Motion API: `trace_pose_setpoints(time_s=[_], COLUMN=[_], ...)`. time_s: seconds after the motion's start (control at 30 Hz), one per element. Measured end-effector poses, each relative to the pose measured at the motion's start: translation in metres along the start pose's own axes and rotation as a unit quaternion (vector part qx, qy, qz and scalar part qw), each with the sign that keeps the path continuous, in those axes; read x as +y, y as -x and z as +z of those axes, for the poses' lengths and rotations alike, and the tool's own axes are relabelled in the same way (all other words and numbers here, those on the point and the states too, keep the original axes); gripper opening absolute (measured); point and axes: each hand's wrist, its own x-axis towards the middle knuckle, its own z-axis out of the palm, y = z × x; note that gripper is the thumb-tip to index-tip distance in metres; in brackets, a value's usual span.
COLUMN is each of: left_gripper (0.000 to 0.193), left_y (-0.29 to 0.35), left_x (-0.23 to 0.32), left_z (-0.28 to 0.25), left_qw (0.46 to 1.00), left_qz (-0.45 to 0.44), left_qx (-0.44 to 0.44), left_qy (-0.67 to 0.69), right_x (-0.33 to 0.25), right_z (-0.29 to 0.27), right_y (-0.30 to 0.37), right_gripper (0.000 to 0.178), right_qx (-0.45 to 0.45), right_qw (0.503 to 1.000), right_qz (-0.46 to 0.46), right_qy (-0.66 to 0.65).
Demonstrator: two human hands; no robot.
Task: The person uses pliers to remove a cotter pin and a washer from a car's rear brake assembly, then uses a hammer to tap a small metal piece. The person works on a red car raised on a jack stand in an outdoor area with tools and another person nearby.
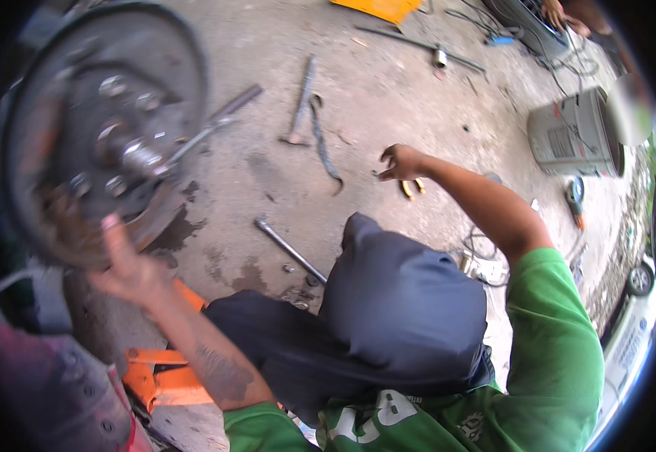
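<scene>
A round wheel hub with its brake backing plate [30, 113] fills the upper left, with several studs and a central spindle [141, 157]. My left hand [136, 273] is at its lower rim, blurred, thumb stretched up and fingers apart; whether it touches the rim I cannot tell. A thin rod with a dark handle [211, 128] reaches from the spindle toward the right. Over the concrete, my right hand [402, 163] hangs with fingers bent but apart, holding nothing visible. Just below it lie yellow-handled pliers [412, 190].
On the ground lie a hammer [302, 105], a curved flat bar [323, 143], a metal bar [290, 250] and a long rod [418, 47]. Orange metal stand parts [177, 386] are low left. At right stand a grey bucket [569, 139] and a white car [629, 339]; another person's hand [558, 13] shows above.
</scene>
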Motion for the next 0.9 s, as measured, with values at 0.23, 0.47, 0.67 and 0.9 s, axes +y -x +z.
trace_pose_setpoints(time_s=[0.23,0.47,0.67,0.9], left_gripper=[0.047,0.054,0.056,0.050], left_y=[-0.009,-0.008,-0.007,-0.012], left_x=[0.010,0.029,0.028,0.031], left_z=[-0.009,-0.019,-0.026,-0.034], left_qw=[0.988,0.969,0.960,0.940], left_qz=[0.075,-0.021,-0.034,-0.042], left_qx=[-0.132,-0.222,-0.249,-0.307], left_qy=[0.009,0.107,0.121,0.145], right_x=[-0.238,-0.366,-0.381,-0.387], right_z=[-0.134,-0.151,-0.134,-0.063], right_y=[0.088,0.205,0.209,0.137], right_gripper=[0.048,0.036,0.027,0.032], right_qx=[0.094,0.156,0.214,0.187], right_qw=[0.936,0.946,0.914,0.886], right_qz=[-0.302,-0.262,-0.310,-0.342], right_qy=[-0.155,0.111,0.150,-0.251])
